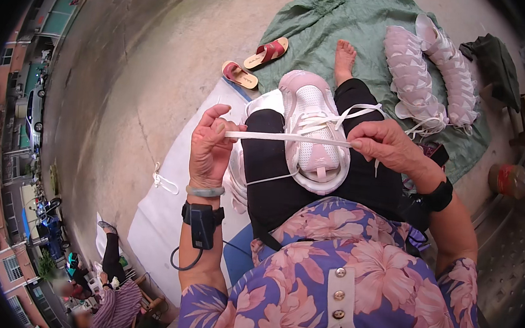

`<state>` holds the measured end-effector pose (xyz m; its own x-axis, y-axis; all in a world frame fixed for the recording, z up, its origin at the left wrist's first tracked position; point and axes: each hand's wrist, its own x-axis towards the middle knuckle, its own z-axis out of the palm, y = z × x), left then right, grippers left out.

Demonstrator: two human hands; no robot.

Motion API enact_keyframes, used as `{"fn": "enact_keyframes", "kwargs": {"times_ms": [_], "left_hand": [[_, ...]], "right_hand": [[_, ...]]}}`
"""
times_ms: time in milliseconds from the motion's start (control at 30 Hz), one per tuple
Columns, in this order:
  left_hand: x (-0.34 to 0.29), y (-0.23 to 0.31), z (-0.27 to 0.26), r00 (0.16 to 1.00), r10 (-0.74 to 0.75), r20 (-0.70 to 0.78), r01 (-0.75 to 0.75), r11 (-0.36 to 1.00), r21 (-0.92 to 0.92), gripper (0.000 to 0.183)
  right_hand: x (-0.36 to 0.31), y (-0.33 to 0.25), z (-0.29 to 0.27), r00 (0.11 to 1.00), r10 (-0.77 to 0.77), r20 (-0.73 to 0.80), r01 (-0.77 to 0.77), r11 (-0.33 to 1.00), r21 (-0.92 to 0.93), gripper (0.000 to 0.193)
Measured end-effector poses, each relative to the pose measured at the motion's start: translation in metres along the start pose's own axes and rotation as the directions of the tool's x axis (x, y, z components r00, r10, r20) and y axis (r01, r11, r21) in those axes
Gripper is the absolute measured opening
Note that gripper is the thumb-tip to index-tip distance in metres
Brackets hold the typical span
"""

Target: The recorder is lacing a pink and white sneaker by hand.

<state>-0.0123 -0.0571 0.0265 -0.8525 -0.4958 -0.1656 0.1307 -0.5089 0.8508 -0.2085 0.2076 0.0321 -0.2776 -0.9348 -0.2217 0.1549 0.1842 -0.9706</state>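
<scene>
A pink and white sneaker (313,106) lies across my lap, its toe pointing away from me and its heel toward my belly. White laces run through its upper part, with loose ends trailing to the right. Above the shoe, a flat white shoelace (286,138) is stretched level between both hands. My left hand (210,141) pinches one end between thumb and finger, the other fingers raised. Thumb and fingers of my right hand (386,143) grip the opposite end. Beside my left thigh, more pale shoes (236,177) show, partly hidden.
Two long stacks of pink and white shoes (414,80) lie on a green cloth (315,25) at the right. Red slippers (267,53) sit ahead. A white sheet (161,217) with a lace bundle (164,180) spreads left. A plastic jug (512,182) stands right. People (114,304) sit at lower left.
</scene>
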Motion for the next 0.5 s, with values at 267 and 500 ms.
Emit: {"fn": "enact_keyframes", "kwargs": {"times_ms": [267,500], "left_hand": [[0.002,-0.052,-0.006,0.948,0.319,-0.002,-0.201,0.603,0.772,0.027],[-0.003,-0.058,0.067,0.892,-0.244,0.380,0.002,0.844,0.537,0.030]], "right_hand": [[0.027,0.019,0.035,0.995,0.078,0.066,-0.066,0.983,-0.173,0.013],[0.038,0.004,0.052,0.990,0.111,0.083,-0.109,0.994,-0.024,0.016]]}}
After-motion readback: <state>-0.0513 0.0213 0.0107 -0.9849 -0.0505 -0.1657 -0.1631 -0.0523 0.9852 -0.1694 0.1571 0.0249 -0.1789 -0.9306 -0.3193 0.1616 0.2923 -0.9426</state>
